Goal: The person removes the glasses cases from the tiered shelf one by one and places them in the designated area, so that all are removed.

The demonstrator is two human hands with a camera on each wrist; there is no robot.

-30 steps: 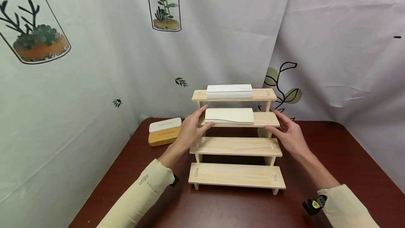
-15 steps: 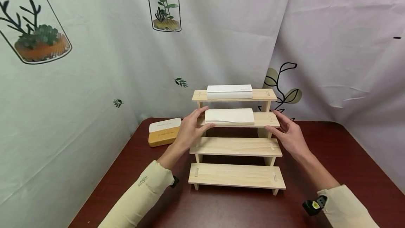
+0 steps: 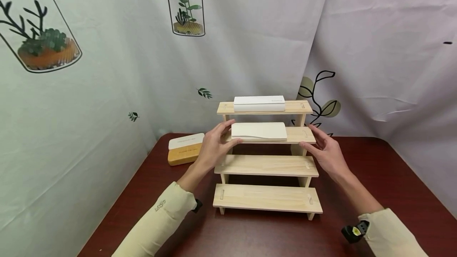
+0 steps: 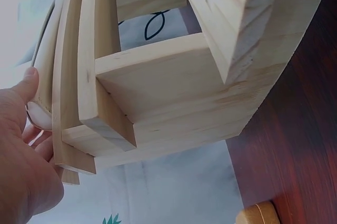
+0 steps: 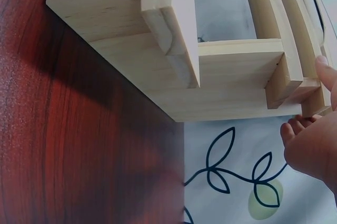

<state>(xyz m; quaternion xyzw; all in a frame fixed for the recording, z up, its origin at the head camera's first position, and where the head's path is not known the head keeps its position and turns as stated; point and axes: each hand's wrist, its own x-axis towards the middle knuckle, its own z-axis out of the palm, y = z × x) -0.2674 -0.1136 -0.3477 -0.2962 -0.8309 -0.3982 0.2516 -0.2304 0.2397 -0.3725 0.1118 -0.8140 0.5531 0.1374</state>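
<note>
Rack [image 3: 267,165]: pale wood, four stepped tiers, stood on the dark red worktop [image 3: 392,177] close to the back curtain; lowest tier nearest the person, highest farthest.
Lower box [image 3: 259,131]: white, long and flat, lay on the second tier from the top, lengthwise along it, nearer that tier's left end.
Upper box [image 3: 259,103]: white, same shape, lay on the top tier, about centred.
Left hand [image 3: 215,144]: at the left end of the second tier; fingers curled loosely about the left end of the lower box, thumb along its front lower edge, fingertips at its top left corner; gripped the box lightly. In the left wrist view, thumb [image 4: 27,84] laid against the edge of the tier, white box just visible behind it.
Right hand [image 3: 326,152]: at the right end of the same tier; fingers relaxed and spread, open, tips touching the tier's end and front edge; well apart from the box. In the right wrist view, fingertips [image 5: 322,71] lay at the tier's corner.
Two lower tiers: bare wood.
Third box [image 3: 186,148]: white lid over a yellow-brown base, lay on the worktop left of the rack, behind the left hand, apart from both.
Sleeves: cream, on both forearms; black band at each wrist.
Backdrop: pale curtain printed with plants in glass jars.
</note>
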